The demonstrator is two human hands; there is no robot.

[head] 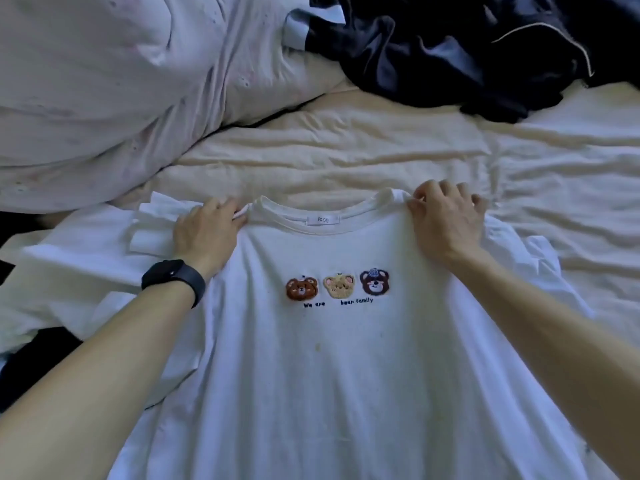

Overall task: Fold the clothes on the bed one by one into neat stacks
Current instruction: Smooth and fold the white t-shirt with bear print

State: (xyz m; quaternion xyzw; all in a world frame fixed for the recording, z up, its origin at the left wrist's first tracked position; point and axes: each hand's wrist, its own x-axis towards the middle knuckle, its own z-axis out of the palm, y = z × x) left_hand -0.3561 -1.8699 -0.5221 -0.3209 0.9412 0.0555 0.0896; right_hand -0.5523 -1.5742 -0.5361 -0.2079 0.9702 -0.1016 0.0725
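A white T-shirt (332, 368) with three embroidered bear faces lies front-up on the bed, collar pointing away from me. My left hand (204, 230), a dark watch on its wrist, pinches the shirt's left shoulder just beside the collar. At the right shoulder, my right hand (446, 220) grips a bunched fold of the fabric with curled fingers. Both sleeves spread outward under my forearms. Other white fabric (69, 271) lies under the shirt's left side.
A pile of dark navy clothes (450, 53) sits at the far right of the bed. A large pale pillow or duvet (104, 88) fills the far left. The cream bedsheet (346, 154) is wrinkled between them. Something dark (31, 362) shows at the left edge.
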